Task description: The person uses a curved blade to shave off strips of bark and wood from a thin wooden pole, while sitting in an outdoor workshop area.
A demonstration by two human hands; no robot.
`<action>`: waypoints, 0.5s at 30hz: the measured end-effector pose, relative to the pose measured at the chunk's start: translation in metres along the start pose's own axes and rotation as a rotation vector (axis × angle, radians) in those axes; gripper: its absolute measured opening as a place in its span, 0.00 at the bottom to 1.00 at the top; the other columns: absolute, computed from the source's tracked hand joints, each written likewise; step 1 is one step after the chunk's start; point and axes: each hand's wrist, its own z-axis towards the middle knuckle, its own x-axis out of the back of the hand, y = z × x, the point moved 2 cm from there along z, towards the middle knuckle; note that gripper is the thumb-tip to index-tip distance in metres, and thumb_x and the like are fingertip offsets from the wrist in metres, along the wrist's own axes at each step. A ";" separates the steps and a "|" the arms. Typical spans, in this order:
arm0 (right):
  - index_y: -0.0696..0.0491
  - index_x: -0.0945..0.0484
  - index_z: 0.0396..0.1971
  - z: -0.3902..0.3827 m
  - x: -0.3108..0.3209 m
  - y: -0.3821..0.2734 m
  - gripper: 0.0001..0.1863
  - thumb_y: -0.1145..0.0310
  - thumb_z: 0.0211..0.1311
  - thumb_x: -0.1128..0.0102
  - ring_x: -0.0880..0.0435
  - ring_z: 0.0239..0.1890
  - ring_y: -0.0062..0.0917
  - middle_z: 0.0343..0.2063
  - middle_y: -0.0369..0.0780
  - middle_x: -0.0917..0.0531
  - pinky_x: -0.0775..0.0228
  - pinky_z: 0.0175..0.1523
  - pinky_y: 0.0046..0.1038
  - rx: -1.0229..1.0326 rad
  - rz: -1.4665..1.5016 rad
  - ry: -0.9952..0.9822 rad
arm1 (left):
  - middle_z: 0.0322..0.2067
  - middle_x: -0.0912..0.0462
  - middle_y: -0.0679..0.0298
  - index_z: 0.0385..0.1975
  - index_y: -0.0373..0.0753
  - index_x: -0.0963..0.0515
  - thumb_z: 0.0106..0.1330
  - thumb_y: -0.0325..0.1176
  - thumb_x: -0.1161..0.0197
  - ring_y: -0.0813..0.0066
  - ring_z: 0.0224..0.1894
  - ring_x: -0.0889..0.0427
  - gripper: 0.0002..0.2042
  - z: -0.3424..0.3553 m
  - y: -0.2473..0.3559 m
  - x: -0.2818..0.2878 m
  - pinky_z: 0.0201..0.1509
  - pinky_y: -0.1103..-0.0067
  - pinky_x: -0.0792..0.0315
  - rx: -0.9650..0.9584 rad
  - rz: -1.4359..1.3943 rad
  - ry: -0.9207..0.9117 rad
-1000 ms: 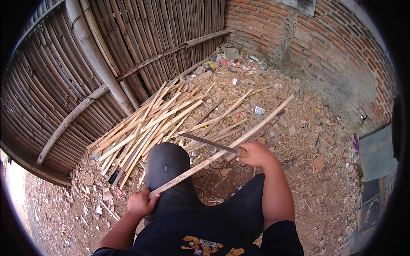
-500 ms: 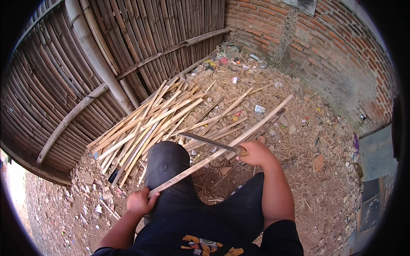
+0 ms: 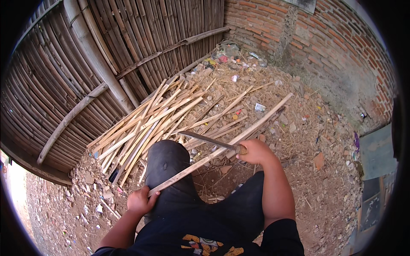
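A long pale wooden strip (image 3: 267,116) slants from my lower left toward the upper right, crossing my raised dark-trousered knee (image 3: 165,158). Its lower end is gripped by my left hand (image 3: 141,200) beside that knee. My right hand (image 3: 254,151) is closed around the handle of a long dark-bladed knife (image 3: 207,139), which lies crosswise at the strip, its tip pointing left over the knee. Whether the blade bites into the wood I cannot tell.
Several pale strips (image 3: 143,128) lie heaped along a bamboo fence (image 3: 42,89) at left. A brick wall (image 3: 324,51) stands behind. Litter, straw and stones cover the dirt ground (image 3: 307,183). A grey panel (image 3: 378,151) leans at right.
My knee, the strip, the knife and my right hand have shifted up slightly in the view. Both hands keep their grips.
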 end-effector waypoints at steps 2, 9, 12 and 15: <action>0.47 0.15 0.51 -0.001 0.001 -0.001 0.26 0.52 0.54 0.26 0.13 0.46 0.44 0.41 0.47 0.12 0.21 0.51 0.43 -0.003 0.004 0.005 | 0.19 0.19 0.50 0.29 0.40 0.25 0.68 0.59 0.36 0.46 0.23 0.15 0.25 0.000 -0.001 -0.001 0.29 0.55 0.22 -0.001 -0.002 0.000; 0.48 0.15 0.51 0.000 0.003 -0.003 0.24 0.57 0.54 0.26 0.13 0.45 0.45 0.40 0.48 0.13 0.22 0.50 0.43 0.016 -0.017 0.070 | 0.19 0.18 0.50 0.29 0.40 0.25 0.69 0.59 0.37 0.46 0.24 0.15 0.24 0.000 0.000 0.001 0.30 0.55 0.22 0.006 -0.024 -0.027; 0.48 0.15 0.51 -0.002 0.005 0.000 0.24 0.59 0.54 0.26 0.13 0.43 0.45 0.39 0.48 0.13 0.22 0.49 0.43 0.031 0.123 0.112 | 0.19 0.18 0.50 0.30 0.40 0.25 0.69 0.59 0.37 0.46 0.24 0.14 0.24 -0.001 -0.001 0.000 0.30 0.56 0.22 0.004 -0.043 -0.034; 0.47 0.15 0.52 -0.007 0.018 -0.015 0.24 0.59 0.54 0.27 0.13 0.43 0.45 0.39 0.47 0.12 0.22 0.49 0.43 -0.022 0.047 0.125 | 0.19 0.18 0.50 0.30 0.39 0.25 0.68 0.59 0.37 0.46 0.25 0.14 0.25 -0.002 -0.001 0.004 0.31 0.56 0.21 0.019 -0.052 -0.057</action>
